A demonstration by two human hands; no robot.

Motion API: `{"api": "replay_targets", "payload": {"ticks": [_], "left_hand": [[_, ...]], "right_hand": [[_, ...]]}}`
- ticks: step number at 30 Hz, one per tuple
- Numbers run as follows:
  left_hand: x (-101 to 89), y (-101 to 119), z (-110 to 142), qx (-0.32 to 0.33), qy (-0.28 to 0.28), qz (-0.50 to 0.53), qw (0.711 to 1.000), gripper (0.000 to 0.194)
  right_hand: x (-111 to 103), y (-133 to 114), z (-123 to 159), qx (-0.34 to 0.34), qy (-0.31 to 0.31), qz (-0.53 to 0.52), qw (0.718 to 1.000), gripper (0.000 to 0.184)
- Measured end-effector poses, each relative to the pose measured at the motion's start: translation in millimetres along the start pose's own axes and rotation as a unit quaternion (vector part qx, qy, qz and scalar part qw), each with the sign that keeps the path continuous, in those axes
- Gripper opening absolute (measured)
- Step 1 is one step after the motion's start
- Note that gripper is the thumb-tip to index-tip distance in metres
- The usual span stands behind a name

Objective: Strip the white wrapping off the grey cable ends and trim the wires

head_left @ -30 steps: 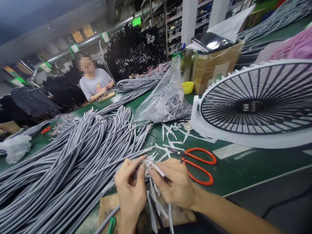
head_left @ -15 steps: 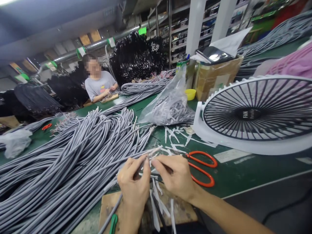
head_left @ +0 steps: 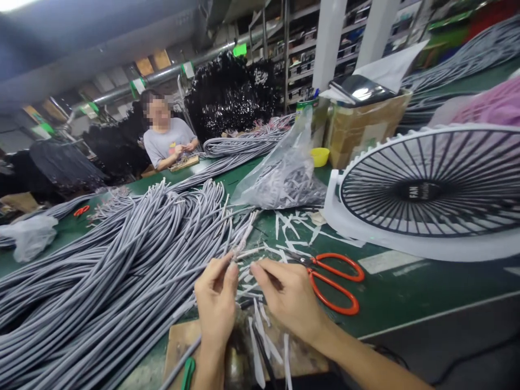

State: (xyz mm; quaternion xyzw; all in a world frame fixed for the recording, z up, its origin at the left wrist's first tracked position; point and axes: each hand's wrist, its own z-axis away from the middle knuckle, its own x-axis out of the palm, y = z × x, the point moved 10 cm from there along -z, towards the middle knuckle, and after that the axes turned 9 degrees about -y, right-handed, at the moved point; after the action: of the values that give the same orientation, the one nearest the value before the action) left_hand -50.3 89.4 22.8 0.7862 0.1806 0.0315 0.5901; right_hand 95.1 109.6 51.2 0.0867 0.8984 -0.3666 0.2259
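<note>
My left hand (head_left: 217, 303) is closed in a pinch near a cable's pale, stripped end, and a grey cable (head_left: 183, 360) emerges below its wrist. Just to the right, my right hand (head_left: 294, 303) pinches thumb against forefinger; whatever is between them is too small to make out. A small gap separates the two sets of fingertips. Beneath the hands lies a worn wooden board (head_left: 179, 338) with white strips (head_left: 257, 357) and a dark slender tool across it. Orange-handled scissors (head_left: 309, 262) rest beside my right hand. A green-handled tool (head_left: 188, 374) is at the board's left.
Bundled grey cables (head_left: 122, 260) cover the table's left side. Behind the hands stands a clear bag (head_left: 284, 179) of scraps. A white fan (head_left: 422, 189) and a cardboard box (head_left: 365, 124) occupy the right. A co-worker (head_left: 168, 141) sits across the table.
My left fingertips have moved slightly left and up, away from my right fingertips, so the gap between them has widened. My right hand has barely moved.
</note>
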Motion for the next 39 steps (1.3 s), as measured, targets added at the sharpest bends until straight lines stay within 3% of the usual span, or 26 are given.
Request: {"api": "replay_targets", "payload": {"ticks": [5,14,20,23,29,34,39], "left_hand": [[6.9,-2,1,-0.018,-0.041,0.013,0.999,0.027],[9.5,16,2,0.062,-0.055,-0.108,0.991,0.021],[11.7,29,6,0.104,-0.043,-0.198,0.974,0.020],[9.8,29,5,0.094,-0.027,-0.194,0.976,0.020],[6.0,16,4,0.039,-0.022,-0.105,0.993,0.021],[8.8,8,4,0.009,-0.050,-0.081,0.995,0.027],[9.2,13,4,0.036,-0.049,-0.106,0.993,0.024]], "right_hand": [[3,0,3,0.006,-0.007,-0.006,1.000,0.035],[1,5,1,0.017,-0.006,-0.033,0.999,0.036],[-5,-13,5,-0.071,0.010,-0.006,0.997,0.034],[0,-11,3,-0.063,-0.011,-0.020,0.998,0.034],[1,10,-1,0.040,-0.007,-0.077,0.996,0.037],[4,9,-1,0.028,-0.027,-0.086,0.996,0.038],[6,6,0,0.021,-0.042,-0.079,0.996,0.037]]}}
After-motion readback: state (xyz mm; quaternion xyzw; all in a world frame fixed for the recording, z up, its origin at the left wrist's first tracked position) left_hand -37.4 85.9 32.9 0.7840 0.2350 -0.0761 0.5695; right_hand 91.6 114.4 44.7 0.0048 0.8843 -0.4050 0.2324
